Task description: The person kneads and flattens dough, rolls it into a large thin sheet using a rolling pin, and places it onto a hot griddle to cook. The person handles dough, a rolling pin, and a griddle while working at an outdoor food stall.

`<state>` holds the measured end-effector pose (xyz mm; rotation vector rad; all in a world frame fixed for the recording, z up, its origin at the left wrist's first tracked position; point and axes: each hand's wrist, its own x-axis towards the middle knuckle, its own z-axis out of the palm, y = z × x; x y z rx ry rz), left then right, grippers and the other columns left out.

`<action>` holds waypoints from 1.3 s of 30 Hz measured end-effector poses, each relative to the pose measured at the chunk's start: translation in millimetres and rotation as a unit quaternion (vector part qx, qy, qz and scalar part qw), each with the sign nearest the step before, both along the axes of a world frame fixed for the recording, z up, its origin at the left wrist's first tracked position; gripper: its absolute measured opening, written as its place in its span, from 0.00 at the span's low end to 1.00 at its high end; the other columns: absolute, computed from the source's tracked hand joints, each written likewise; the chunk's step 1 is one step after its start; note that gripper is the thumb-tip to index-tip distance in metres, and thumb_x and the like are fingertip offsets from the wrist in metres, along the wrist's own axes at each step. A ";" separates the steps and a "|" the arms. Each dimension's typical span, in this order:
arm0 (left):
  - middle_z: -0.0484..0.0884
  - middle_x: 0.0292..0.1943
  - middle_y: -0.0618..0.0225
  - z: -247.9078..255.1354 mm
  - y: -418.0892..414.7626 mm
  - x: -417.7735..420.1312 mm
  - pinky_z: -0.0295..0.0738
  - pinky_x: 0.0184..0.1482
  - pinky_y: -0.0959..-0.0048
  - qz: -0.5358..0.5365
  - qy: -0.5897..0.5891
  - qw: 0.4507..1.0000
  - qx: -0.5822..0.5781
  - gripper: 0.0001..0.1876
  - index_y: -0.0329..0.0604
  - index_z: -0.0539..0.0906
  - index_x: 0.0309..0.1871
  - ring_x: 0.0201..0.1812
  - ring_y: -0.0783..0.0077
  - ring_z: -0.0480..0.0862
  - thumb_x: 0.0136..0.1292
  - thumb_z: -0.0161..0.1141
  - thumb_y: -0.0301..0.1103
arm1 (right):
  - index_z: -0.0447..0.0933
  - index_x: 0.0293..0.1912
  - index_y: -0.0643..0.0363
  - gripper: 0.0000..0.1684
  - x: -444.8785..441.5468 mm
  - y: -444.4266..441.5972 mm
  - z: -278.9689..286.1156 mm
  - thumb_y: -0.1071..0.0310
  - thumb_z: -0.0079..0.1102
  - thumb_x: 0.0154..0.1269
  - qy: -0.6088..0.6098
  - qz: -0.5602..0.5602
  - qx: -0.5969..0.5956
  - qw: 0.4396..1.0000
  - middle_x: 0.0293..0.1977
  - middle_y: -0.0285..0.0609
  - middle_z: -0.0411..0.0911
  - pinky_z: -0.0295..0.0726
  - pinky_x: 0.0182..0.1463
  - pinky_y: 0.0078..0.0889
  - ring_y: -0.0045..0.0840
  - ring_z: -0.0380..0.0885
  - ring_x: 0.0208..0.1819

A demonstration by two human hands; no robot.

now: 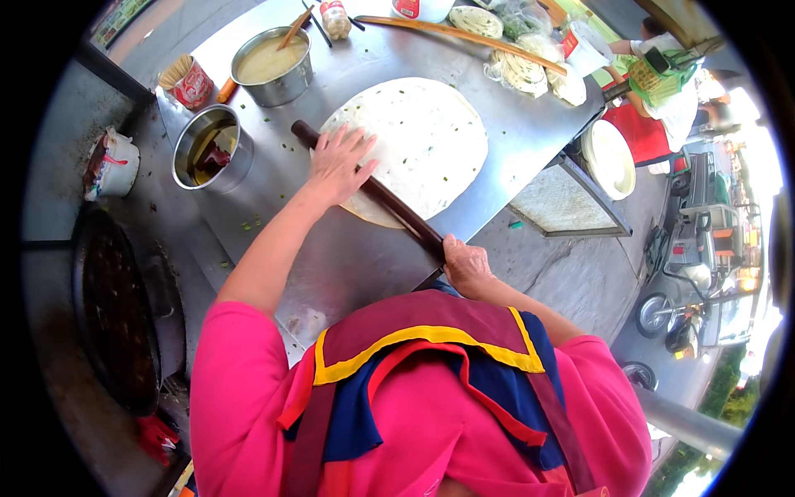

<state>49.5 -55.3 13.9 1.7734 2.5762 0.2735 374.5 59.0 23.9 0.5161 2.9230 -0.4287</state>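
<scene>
A wide, round sheet of dough (422,143) flecked with chopped green onion lies on the steel worktop (279,261). Across its near left part runs a dark wooden rolling pin (397,205), slanting from upper left to lower right. My left hand (341,164) rests flat over the pin, its fingers spread towards the dough and not wrapped around the wood. The pin's lower right end is in the closed fist of my right hand (466,264), by the worktop's edge. What lies under my left palm is hidden.
Left stand a steel pot of oil (214,149), a pot of pale batter (273,65) and a can of skewers (189,84). A long wooden stick (459,34) lies by bagged dough coils (518,71). A large dark pan (115,310) sits lower left. A person (658,81) stands upper right.
</scene>
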 end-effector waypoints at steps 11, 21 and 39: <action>0.64 0.76 0.55 8.1 -127.4 33.7 0.46 0.79 0.44 0.035 0.027 0.995 0.095 0.35 0.53 0.67 0.77 0.79 0.50 0.56 0.67 0.63 0.42 | 0.77 0.40 0.60 0.18 -7.6 -12.5 7.1 0.64 0.69 0.49 0.023 -0.075 -0.282 0.956 0.34 0.55 0.82 0.81 0.46 0.50 0.53 0.82 0.41; 0.60 0.79 0.54 -15.9 90.7 39.2 0.42 0.80 0.46 0.017 -0.052 0.985 0.164 0.33 0.47 0.63 0.78 0.81 0.48 0.53 0.74 0.54 0.46 | 0.80 0.35 0.63 0.16 29.5 124.8 0.2 0.63 0.66 0.47 -0.002 -0.168 -0.242 0.956 0.30 0.59 0.81 0.81 0.45 0.51 0.54 0.82 0.39; 0.62 0.79 0.56 0.2 218.9 9.3 0.40 0.81 0.47 0.001 -0.002 0.994 0.105 0.34 0.44 0.62 0.79 0.81 0.53 0.55 0.74 0.51 0.47 | 0.81 0.42 0.67 0.19 29.5 276.9 -1.8 0.62 0.71 0.58 -0.065 -0.205 -0.508 0.834 0.21 0.34 0.75 0.78 0.26 0.24 0.17 0.78 0.21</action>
